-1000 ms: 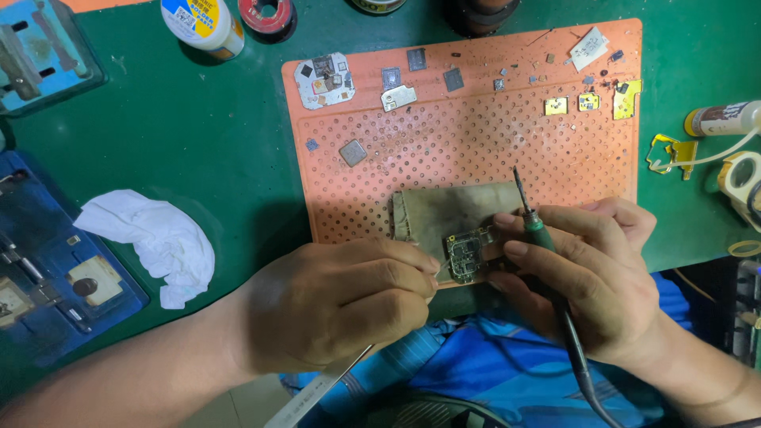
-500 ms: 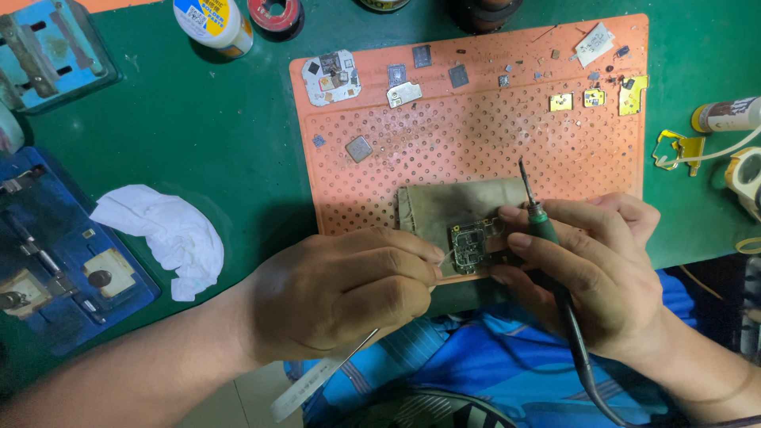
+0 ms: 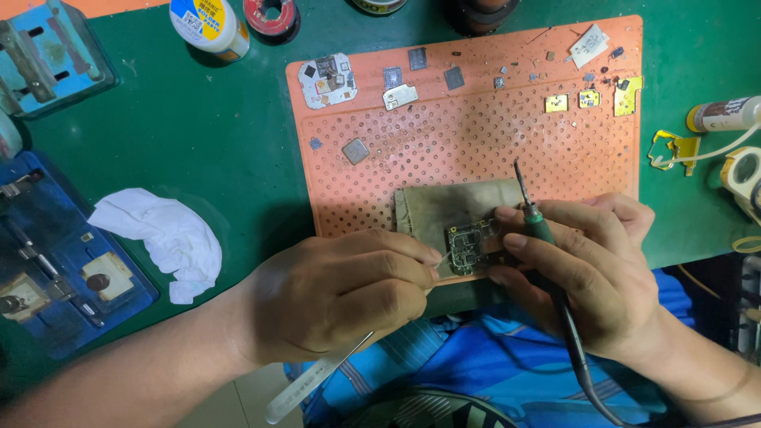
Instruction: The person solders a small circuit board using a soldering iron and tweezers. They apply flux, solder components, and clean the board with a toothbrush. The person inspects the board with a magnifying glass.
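A small dark circuit board lies on a brown, stained pad at the front of an orange perforated work mat. My left hand grips metal tweezers, whose tips touch the board's left edge. My right hand holds a green-handled soldering iron with its tip pointing up and away from the board; its dark cable runs down past my wrist. The fingers of that hand rest by the board's right edge.
Small chips and metal shields lie scattered along the mat's far edge. A crumpled white tissue sits left on the green table, with a blue board holder beyond it. A white bottle and a solder spool stand at the back.
Both hands and the board have stayed nearly still. The soldering iron's tip has shifted slightly, and the view has drifted a little.
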